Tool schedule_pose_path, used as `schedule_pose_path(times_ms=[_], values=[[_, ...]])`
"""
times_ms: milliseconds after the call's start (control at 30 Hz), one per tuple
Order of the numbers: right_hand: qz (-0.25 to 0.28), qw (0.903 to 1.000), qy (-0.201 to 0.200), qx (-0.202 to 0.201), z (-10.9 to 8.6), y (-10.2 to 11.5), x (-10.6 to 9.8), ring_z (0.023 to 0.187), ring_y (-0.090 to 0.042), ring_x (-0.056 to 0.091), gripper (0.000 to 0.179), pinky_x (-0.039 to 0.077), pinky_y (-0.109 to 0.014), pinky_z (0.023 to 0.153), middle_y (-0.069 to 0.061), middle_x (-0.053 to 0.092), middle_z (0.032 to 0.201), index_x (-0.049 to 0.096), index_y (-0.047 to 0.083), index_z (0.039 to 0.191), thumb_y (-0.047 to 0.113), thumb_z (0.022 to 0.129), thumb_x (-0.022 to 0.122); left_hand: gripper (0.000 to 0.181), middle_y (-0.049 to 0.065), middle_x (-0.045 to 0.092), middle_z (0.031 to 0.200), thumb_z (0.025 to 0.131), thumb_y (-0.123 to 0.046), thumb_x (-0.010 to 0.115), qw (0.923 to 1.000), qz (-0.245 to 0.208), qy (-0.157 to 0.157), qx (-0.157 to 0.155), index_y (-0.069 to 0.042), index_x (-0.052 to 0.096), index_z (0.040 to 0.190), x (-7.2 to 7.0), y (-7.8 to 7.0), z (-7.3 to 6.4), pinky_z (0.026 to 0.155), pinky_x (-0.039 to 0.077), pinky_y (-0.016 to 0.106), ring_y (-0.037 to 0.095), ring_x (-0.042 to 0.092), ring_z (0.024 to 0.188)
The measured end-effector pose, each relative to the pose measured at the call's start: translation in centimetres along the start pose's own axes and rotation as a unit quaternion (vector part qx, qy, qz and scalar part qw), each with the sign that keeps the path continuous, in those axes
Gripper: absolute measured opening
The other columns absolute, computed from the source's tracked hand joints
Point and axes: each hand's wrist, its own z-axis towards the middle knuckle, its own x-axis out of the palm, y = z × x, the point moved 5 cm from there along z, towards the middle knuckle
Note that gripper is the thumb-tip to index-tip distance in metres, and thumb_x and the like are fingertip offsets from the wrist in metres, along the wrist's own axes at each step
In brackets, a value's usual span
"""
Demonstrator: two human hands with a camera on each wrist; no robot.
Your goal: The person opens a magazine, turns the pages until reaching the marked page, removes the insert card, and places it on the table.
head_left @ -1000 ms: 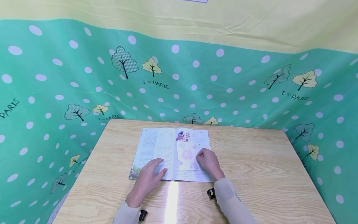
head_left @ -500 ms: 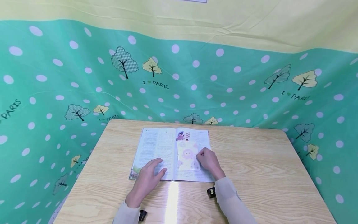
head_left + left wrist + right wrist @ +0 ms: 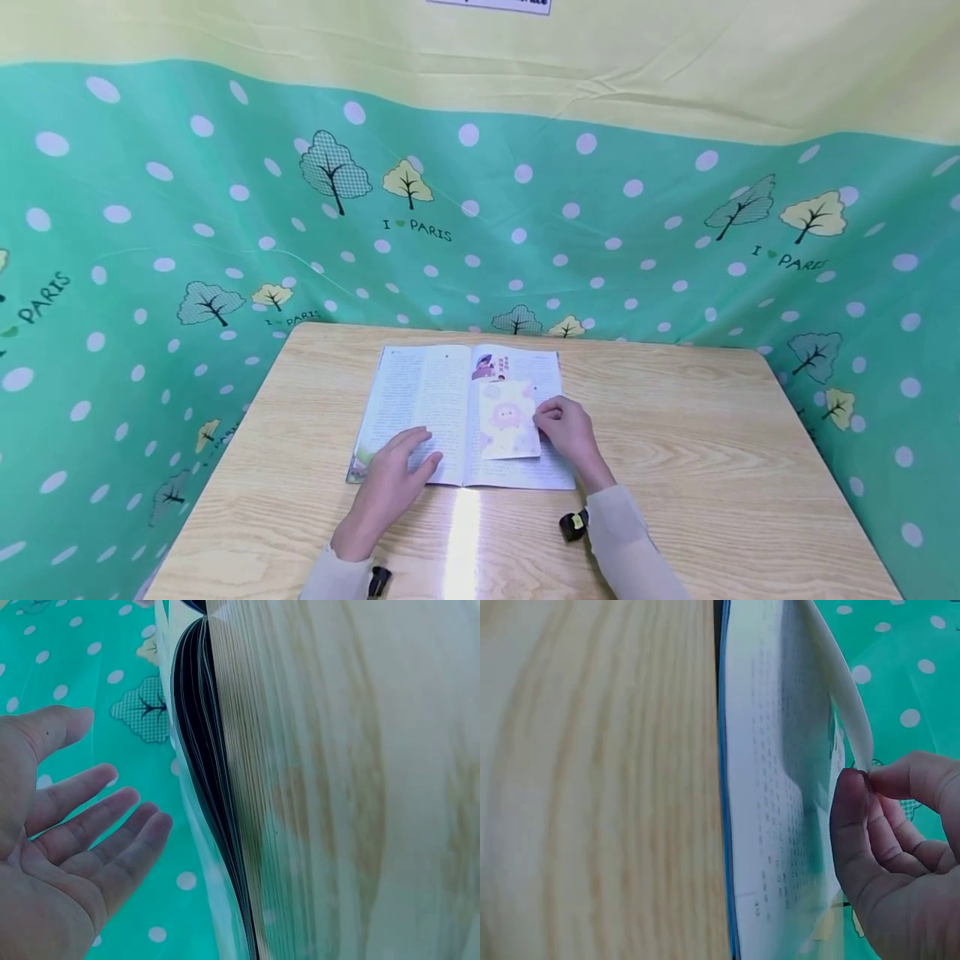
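An open book (image 3: pixel 405 392) with printed pages lies on the wooden table. On its right page is a small white card (image 3: pixel 504 421) with a pale pink cartoon figure. My right hand (image 3: pixel 566 429) pinches the card's right edge between thumb and forefinger. In the right wrist view the card (image 3: pixel 847 690) curves up off the page beneath it, held at the fingertips of the right hand (image 3: pixel 900 840). My left hand (image 3: pixel 393 475) is over the lower part of the left page, fingers relaxed and holding nothing. In the left wrist view the left hand (image 3: pixel 82 825) has its fingers spread beside the book's page edges (image 3: pixel 202 727).
The wooden table (image 3: pixel 675 417) extends to both sides of the book. Behind and beside it hangs a green dotted cloth (image 3: pixel 570 250) with trees and lettering. Black wrist cameras sit at both cuffs. A bright light streak (image 3: pixel 462 542) reflects off the table in front.
My right hand has shifted slightly right, and the card's right edge has moved and risen with it. The left hand has barely moved. The head view has tilted up a little.
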Motion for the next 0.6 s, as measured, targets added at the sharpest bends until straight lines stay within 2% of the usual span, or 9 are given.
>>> schedule_pose_path(times_ms=[133,300,600], values=[[0.073,0.9972,0.01,0.009,-0.2,-0.3,-0.2,0.071,-0.019,0.068,0.02,0.06,-0.028,0.065,-0.005,0.071,0.082,0.068,-0.001,0.11,0.007,0.092,0.069,0.041,0.018,0.064,0.127,0.089,-0.021,0.079,1.0,-0.005,0.0,-0.001,0.002,0.067,0.121,0.0,0.0,0.0,0.105,0.049,0.049,0.035,0.059,0.121],[0.146,0.9883,0.023,0.037,-0.3,-1.0,-0.6,0.076,-0.021,0.067,0.017,0.062,-0.03,0.066,-0.011,0.071,0.087,0.07,-0.004,0.109,0.002,0.094,0.067,0.041,0.017,0.065,0.127,0.09,-0.022,0.078,1.0,-0.002,-0.001,-0.008,0.001,0.067,0.122,-0.1,0.1,0.0,0.105,0.049,0.05,0.035,0.058,0.122],[0.226,0.9723,0.03,0.051,-0.5,-2.2,-2.4,0.077,-0.021,0.064,0.02,0.062,-0.031,0.065,-0.014,0.069,0.089,0.065,-0.009,0.113,0.0,0.095,0.064,0.041,0.016,0.065,0.127,0.09,-0.022,0.078,1.0,-0.008,0.0,-0.004,0.0,0.067,0.123,-0.1,0.1,0.1,0.105,0.049,0.05,0.034,0.059,0.122]])
